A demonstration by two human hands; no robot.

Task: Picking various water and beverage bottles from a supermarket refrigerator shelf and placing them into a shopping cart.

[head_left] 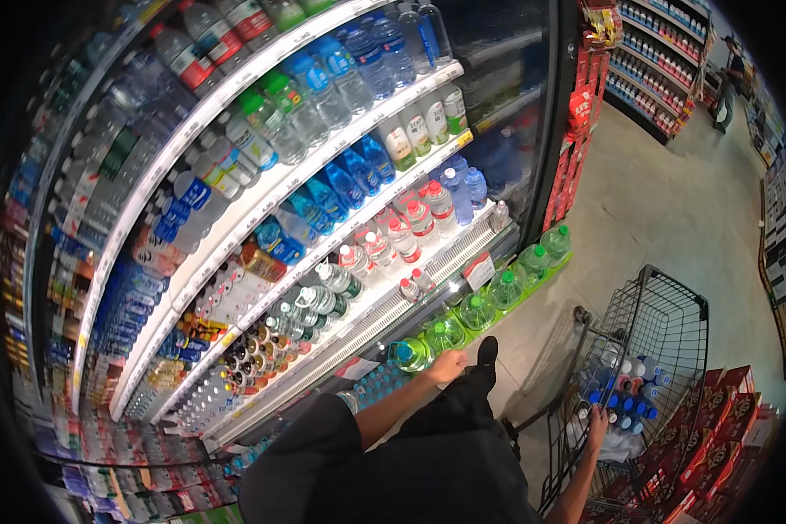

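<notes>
My left hand (449,367) hangs with curled fingers beside a row of large clear bottles with green caps (444,334). Nothing shows in its grasp. A bigger bottle with a blue cap (411,354) stands just left of it. At lower right, my right hand (597,422) grips the near side of a black wire shopping cart (674,314). Inside the basket lie several bottles with blue caps (629,403), some white-topped bottles (631,368) and clear plastic wrap (619,445).
A lit refrigerated shelf unit (340,144) full of bottled drinks fills the left. Red cartons (714,445) are stacked beyond the cart. A person (730,82) is far down the aisle, near a stocked shelf rack (655,59). My shoe (488,354) is on the tiled floor (629,216).
</notes>
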